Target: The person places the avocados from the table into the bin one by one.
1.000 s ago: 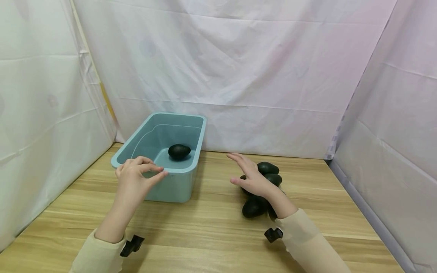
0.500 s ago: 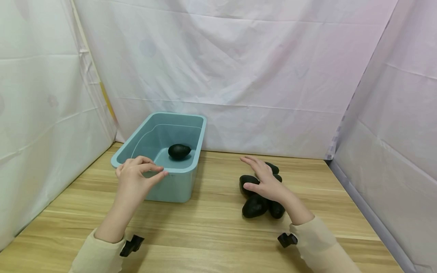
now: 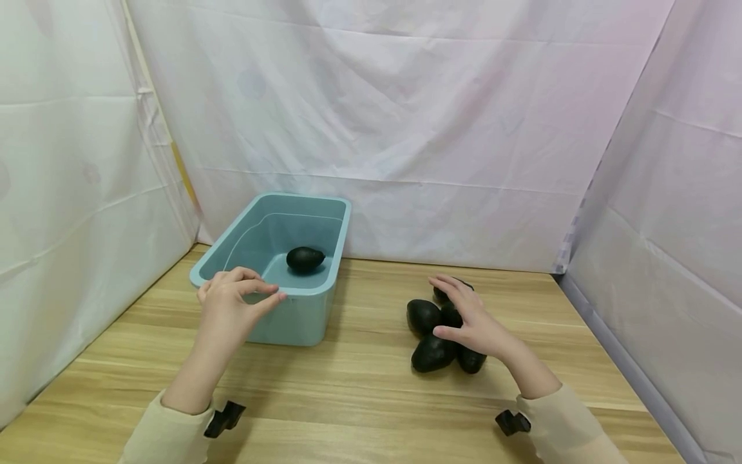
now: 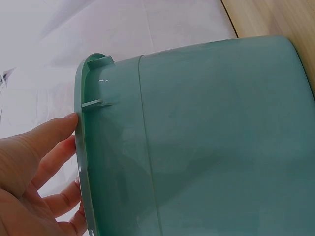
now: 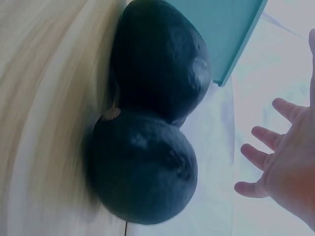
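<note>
The right hand [image 3: 480, 327] is wide over the dark avocados [image 3: 431, 354], between the blue tub [image 3: 298, 322] and the right edge of the bench [image 3: 359, 406]. Another avocado [image 3: 304, 260] (all alone) lies in the tub. The left hand [image 3: 228, 298] is narrow at its rim; I cannot tell if it grips.

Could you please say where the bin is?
In the head view, the bin stands on the table, left of the fruit cluster, the left hand at its rim.
</note>
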`<state>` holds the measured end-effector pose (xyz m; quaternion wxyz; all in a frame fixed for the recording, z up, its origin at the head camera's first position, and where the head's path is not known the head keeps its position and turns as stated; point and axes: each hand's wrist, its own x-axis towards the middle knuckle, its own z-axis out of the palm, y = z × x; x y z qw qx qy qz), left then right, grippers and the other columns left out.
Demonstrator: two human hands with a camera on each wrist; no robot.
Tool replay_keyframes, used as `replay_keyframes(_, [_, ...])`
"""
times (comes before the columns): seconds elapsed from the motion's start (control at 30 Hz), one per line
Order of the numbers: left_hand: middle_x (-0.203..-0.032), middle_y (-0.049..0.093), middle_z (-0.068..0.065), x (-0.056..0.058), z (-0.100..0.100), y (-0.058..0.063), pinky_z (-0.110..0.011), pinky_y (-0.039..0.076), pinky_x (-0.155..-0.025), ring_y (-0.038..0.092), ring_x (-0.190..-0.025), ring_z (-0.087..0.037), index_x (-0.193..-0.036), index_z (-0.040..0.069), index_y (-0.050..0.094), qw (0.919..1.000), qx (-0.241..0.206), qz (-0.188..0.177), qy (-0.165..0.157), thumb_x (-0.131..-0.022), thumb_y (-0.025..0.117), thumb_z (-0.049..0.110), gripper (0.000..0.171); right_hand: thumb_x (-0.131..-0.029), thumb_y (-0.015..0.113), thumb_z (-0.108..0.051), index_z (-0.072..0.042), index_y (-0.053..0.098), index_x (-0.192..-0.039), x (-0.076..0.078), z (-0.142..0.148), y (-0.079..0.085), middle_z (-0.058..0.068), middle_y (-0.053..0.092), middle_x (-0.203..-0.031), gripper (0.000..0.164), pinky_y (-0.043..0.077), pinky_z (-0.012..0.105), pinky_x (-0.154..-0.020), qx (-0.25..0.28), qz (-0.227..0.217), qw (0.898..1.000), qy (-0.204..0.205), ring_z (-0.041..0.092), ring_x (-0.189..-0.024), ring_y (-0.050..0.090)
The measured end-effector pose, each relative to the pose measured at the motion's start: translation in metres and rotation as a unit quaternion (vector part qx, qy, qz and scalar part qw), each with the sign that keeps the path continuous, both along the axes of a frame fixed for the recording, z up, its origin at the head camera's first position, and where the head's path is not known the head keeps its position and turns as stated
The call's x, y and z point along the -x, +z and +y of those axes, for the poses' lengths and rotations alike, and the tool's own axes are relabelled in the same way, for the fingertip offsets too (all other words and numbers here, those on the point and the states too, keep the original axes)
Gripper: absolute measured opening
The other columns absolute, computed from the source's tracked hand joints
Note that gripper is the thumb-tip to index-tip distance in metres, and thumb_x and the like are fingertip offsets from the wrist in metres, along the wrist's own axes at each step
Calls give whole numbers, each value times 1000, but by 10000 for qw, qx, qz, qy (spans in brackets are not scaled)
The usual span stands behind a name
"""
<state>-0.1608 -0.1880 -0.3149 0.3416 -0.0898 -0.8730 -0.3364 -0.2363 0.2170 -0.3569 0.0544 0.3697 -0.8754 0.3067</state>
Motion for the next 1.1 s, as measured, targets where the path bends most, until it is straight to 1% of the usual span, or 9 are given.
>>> replay_keyframes(0.1, [-86, 61, -6, 0, 0, 1, -66, 16, -91, 47, -90, -30, -78, 4, 77, 10000, -2, 43, -3, -67, 88, 10, 16, -85, 72, -38, -17, 25, -152, -2, 8, -1, 14, 19, -154, 84, 10, 71, -96, -1, 11, 10000, -65, 45, -136, 18])
replay_keyframes(0.2, [-86, 61, -6, 1, 0, 1, -66, 16, -91, 47, -89, -30, -78, 4, 77, 10000, -9, 70, -11, -66, 88, 9, 16, -84, 75, -30, -17, 25, -152, -3, 18, -4, 18, 20, -152, 85, 15, 72, -95, 11, -11, 9999, -151, 47, -135, 20])
replay_keyframes(0.33, [-87, 61, -6, 1, 0, 1, -66, 16, -91, 46, -90, -30, -78, 4, 77, 10000, -15, 39, -20, -67, 88, 9, 16, -84, 74, -30, -21, 23, -152, -5, 32, -7, 18, 21, -152, 86, 21, 73, -92, 4, -60, 9995, -311, 48, -134, 21])
replay_keyframes(0.47, [-87, 61, -6, 1, -1, 0, -66, 15, -91, 46, -90, -30, -79, 4, 77, 10000, -9, 7, -24, -67, 88, 10, 17, -83, 75, -31, -18, 24, -152, -9, 42, -10, 16, 22, -152, 87, 19, 73, -92, -6, -18, 9990, -441, 48, -134, 21])
replay_keyframes(0.57, [-87, 61, -6, 2, -1, 0, -66, 16, -91, 46, -90, -30, -79, 4, 77, 10000, 3, 13, -39, -67, 88, 10, 17, -81, 77, -26, -16, 26, -151, -11, 47, -12, 19, 23, -151, 88, 14, 73, -93, -29, -73, 9986, -525, 49, -134, 19])
replay_keyframes(0.7, [-87, 61, -6, 2, -1, 1, -66, 16, -91, 46, -90, -29, -79, 4, 77, 10000, 2, 47, -62, -67, 87, 9, 16, -79, 79, -21, -14, 27, -151, -13, 53, -15, 22, 23, -150, 89, 11, 74, -93, -71, -225, 9978, -614, 50, -134, 18])
replay_keyframes(0.93, [-87, 61, -6, 1, -1, 1, -65, 15, -91, 46, -89, -28, -80, 4, 77, 10000, -22, -7, -65, -68, 87, 9, 16, -79, 80, -24, -13, 26, -151, -12, 64, -20, 20, 25, -150, 91, 11, 74, -92, -66, -347, 9971, -670, 49, -134, 19])
replay_keyframes(1.1, [-87, 61, -5, 0, -1, 0, -65, 15, -91, 46, -90, -29, -80, 4, 77, 10000, -26, -26, -76, -68, 87, 9, 16, -78, 81, -28, -18, 27, -150, -9, 72, -24, 16, 29, -148, 91, 15, 72, -92, -103, -290, 9974, -652, 46, -133, 24])
